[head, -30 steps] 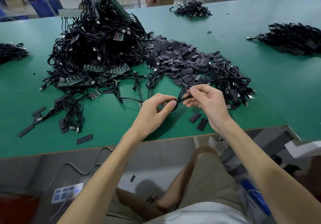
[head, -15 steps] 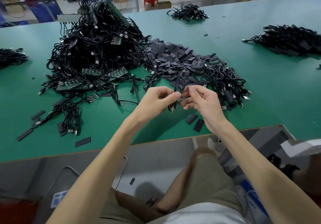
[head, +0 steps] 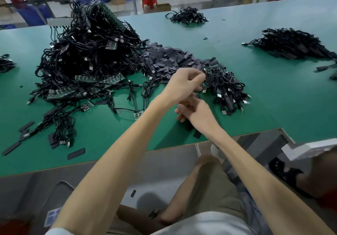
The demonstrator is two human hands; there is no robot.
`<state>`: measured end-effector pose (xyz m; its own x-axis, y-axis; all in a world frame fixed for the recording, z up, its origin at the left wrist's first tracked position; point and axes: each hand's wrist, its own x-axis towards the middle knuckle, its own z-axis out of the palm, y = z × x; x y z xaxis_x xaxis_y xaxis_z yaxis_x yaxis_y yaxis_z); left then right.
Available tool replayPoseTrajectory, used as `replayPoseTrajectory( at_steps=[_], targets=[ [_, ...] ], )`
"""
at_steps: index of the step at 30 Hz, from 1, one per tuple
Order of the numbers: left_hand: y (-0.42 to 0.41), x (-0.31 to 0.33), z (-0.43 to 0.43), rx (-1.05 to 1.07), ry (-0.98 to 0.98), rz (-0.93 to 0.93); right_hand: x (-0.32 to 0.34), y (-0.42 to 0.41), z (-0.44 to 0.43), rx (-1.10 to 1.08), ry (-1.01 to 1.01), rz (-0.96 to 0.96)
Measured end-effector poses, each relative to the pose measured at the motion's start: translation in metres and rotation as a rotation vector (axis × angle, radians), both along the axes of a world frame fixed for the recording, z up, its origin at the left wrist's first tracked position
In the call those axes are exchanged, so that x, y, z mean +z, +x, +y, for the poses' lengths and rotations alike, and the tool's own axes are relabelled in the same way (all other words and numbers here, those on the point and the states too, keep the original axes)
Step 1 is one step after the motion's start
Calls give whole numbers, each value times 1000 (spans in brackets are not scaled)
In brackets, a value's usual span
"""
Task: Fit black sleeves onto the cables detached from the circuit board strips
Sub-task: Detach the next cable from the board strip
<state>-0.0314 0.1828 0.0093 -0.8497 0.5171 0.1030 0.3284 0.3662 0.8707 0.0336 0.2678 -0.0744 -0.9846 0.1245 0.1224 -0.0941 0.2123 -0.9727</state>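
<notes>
My left hand crosses over my right hand, pinching a cable at the edge of the small cable pile at one o'clock, sleeves heaped at twelve, my right hand's grip hidden, bare green table open toward three o'clock.

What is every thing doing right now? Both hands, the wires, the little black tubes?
left hand: reaching out, pinching a cable over the small pile
right hand: low, blurred, grip unclear
big cable heap: tangled, boards attached
black sleeves: loose pile
small cable pile: lying jumbled
</notes>
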Motion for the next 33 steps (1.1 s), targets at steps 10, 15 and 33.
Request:
replayPoseTrajectory(
  at_steps=[10, 15, 33],
  targets=[
    [6, -43, -139, 192, -675, 304, -4, -3, 3, 40, 16, 1],
    [11, -61, -157, 161, -621, 310, 0, -1, 1, 48, 27, -6],
    [28, -81, -108, 118, -68, 280, 3, 5, -7, 90, 327, 86]
  ],
)
